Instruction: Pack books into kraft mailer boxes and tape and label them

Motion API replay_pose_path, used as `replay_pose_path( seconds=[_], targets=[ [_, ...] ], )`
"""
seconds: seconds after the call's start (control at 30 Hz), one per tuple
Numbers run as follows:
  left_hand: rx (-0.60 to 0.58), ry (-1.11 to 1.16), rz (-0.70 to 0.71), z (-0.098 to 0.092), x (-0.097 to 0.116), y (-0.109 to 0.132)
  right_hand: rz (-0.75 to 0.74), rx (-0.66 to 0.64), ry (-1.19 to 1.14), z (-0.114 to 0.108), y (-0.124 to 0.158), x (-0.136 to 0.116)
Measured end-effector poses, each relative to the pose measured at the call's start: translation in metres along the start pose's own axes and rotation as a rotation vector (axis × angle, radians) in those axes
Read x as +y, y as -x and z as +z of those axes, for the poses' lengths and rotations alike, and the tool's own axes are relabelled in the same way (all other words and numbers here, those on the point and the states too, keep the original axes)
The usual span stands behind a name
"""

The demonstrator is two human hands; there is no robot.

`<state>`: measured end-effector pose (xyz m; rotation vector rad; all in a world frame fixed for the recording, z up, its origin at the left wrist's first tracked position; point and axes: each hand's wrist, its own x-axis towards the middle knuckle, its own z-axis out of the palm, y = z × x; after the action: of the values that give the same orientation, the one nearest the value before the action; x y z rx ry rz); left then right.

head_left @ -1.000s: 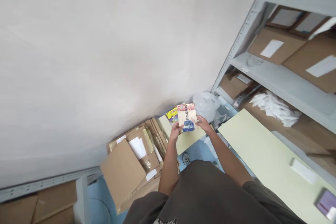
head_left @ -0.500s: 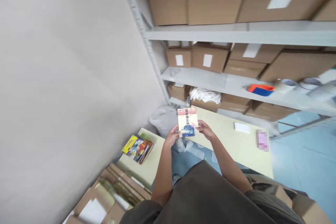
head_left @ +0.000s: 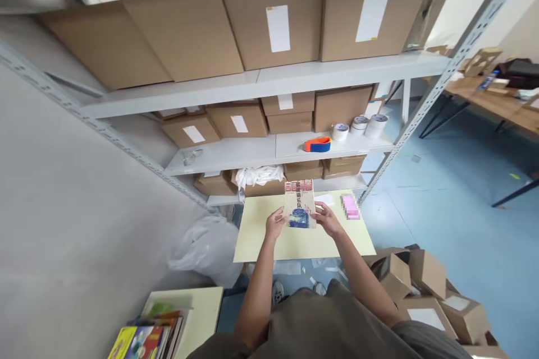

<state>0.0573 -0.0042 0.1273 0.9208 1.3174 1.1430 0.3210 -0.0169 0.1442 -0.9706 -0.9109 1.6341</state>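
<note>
A thin book with a pale cover, dark vertical lettering and a blue picture at its bottom is held up in front of me. My left hand grips its left edge, and my right hand grips the right edge. Below and behind the book lies a pale yellow table. On that table are a white flat item, partly hidden behind the book and my right hand, and a pink blurred-out item.
Ahead stands a metal shelf with cardboard boxes, tape rolls and an orange-blue item. At left are a plastic bag and a stack of books on another table. Boxes pile at right.
My view has swung right, from the wall to face the shelf and table. The book, still in both hands, is now in front of the yellow table.
</note>
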Motion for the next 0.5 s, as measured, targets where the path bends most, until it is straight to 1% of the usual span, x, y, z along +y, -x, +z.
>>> replay_pose_path(
  seconds=[0.03, 0.07, 0.13, 0.17, 0.2, 0.27, 0.33, 0.37, 0.4, 0.43, 0.5],
  targets=[
    [0.015, -0.045, 0.040, 0.010, 0.005, -0.005, -0.051, 0.027, 0.033, 0.002, -0.002, -0.001],
    [-0.009, -0.070, 0.071, 0.020, 0.011, -0.008, -0.107, 0.052, 0.075, 0.006, -0.005, -0.001],
    [-0.161, -0.038, 0.084, 0.041, 0.023, -0.010, -0.214, 0.077, 0.185, 0.020, -0.011, 0.001],
    [-0.240, -0.002, 0.076, 0.050, 0.028, -0.009, -0.253, 0.070, 0.245, 0.028, -0.014, 0.002],
    [-0.285, 0.028, 0.080, 0.057, 0.033, -0.008, -0.278, 0.053, 0.300, 0.036, -0.018, 0.004],
    [-0.292, 0.055, 0.120, 0.062, 0.042, -0.007, -0.285, -0.001, 0.375, 0.050, -0.025, 0.009],
    [-0.267, 0.053, 0.160, 0.053, 0.049, -0.012, -0.269, -0.058, 0.403, 0.058, -0.034, 0.013],
    [-0.255, 0.048, 0.169, 0.043, 0.053, -0.015, -0.259, -0.071, 0.410, 0.060, -0.038, 0.013],
    [-0.251, 0.047, 0.170, 0.031, 0.057, -0.020, -0.252, -0.054, 0.419, 0.061, -0.043, 0.013],
    [-0.256, 0.051, 0.159, 0.017, 0.061, -0.024, -0.246, 0.002, 0.431, 0.060, -0.048, 0.011],
    [-0.290, 0.078, 0.116, -0.012, 0.069, -0.033, -0.212, 0.170, 0.441, 0.058, -0.057, 0.005]
  ],
)
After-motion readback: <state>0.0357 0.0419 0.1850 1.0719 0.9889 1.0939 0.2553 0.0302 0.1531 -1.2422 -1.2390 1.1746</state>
